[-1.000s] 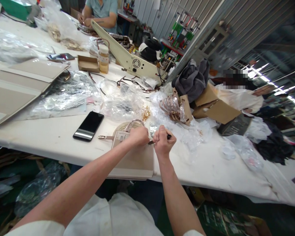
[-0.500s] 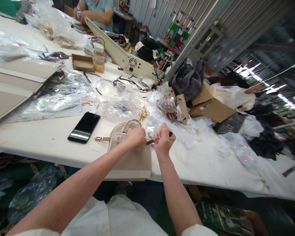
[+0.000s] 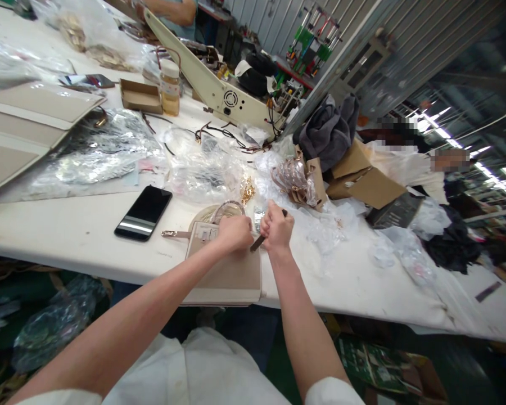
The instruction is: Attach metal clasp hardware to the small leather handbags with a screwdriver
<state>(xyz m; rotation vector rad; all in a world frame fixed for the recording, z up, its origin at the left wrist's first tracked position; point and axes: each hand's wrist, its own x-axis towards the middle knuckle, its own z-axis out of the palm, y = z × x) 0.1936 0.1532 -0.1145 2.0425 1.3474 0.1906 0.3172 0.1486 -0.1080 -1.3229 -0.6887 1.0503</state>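
Observation:
A beige handbag [image 3: 225,275] lies at the table's front edge, its handle [image 3: 227,207] wrapped in clear film. From its left side sticks out a short strap with a gold-toned buckle [image 3: 176,234]. My left hand [image 3: 235,232] is closed at the bag's upper right part; its fingertips are hidden against the bag. Just to the right, my right hand [image 3: 277,226] is wrapped round a narrow dark flat strip [image 3: 257,243]. One end of this strip points down-left to the bag beside my left hand, and the other shows above my fist.
A black phone [image 3: 143,212] lies left of the bag. Behind it are clear plastic wrapping [image 3: 202,174], small gold-coloured pieces [image 3: 247,190], a jar [image 3: 170,90] and a cream machine [image 3: 231,101]. An open cardboard box [image 3: 366,180] stands to the right. Another person's arm [image 3: 175,11] shows across the table.
My right hand has turned and shifted slightly up-left, so the dark strip now slants more steeply. My left hand stays at the bag. The view has tilted slightly.

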